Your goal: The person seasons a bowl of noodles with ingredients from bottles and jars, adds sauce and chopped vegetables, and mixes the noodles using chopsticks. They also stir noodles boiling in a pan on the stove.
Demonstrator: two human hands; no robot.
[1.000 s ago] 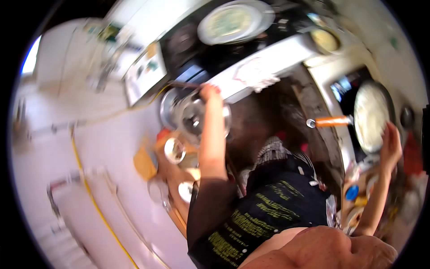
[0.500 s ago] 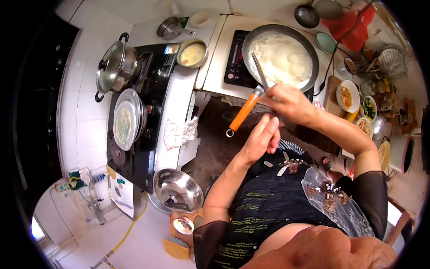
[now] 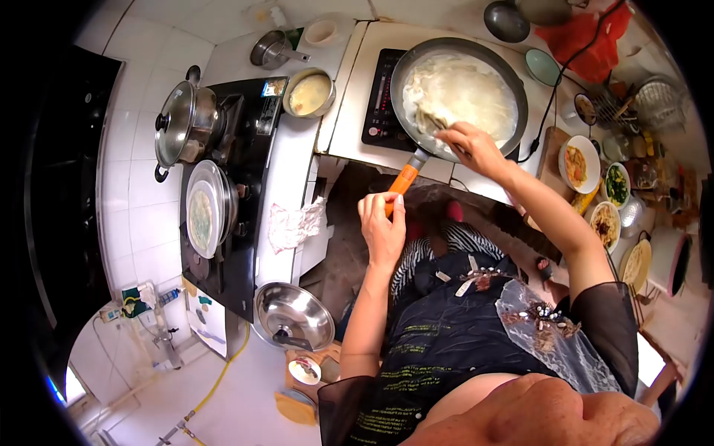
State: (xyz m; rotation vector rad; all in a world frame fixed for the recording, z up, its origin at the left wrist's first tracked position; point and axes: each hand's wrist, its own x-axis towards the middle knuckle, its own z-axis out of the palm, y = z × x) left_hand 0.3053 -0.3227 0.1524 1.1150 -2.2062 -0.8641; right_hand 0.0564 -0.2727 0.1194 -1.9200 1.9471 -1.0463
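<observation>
Two grips work at the frying pan [image 3: 519, 97] on the tabletop [image 3: 342, 119]: left of its near edge, the left grip [image 3: 382, 230] wraps the orange handle [image 3: 405, 178], its axis slanting up-right to the rim; over that rim, the right grip [image 3: 480, 152], nearer the pale contents [image 3: 472, 97], pinches a blurred utensil [image 3: 428, 122].

The blurred utensil [image 3: 428, 121] is partly hidden by the right hand [image 3: 473, 150].
</observation>
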